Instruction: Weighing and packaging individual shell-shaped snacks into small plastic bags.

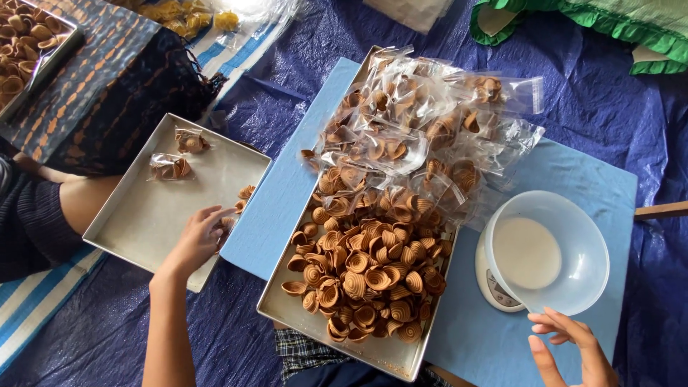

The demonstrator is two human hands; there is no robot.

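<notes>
On the far left a second person sits by a small tray (43, 43) of the same brown snacks. Next comes the shallow metal tray (143, 215), bare but for two small filled bags (172, 166) at its far end and a few loose cone-shaped cookies (244, 193) at its right edge. Your left hand (197, 240) rests there, fingers curled onto one or two of those loose cookies; whether it has actually pinched one I cannot tell.

These cookies look thin, dry and hollow, so judge them light and brittle. Take each by the rim with fingertips rather than squeezing the shell, which would likely crack.

In the middle, the long tray (344, 337) carries a heap of cookies (365, 272) at the near end and a pile of clear bags (423, 122), already filled, at the far end. The bags look slick and crinkly; lift them by the top edge so the contents are not crushed.

To the right, a clear plastic bowl (573, 251) sits on a small kitchen scale (494, 290), empty and likely easy to knock off. Your right hand (573, 344) is open, fingers spread, just below the bowl's near rim and holding nothing.
</notes>
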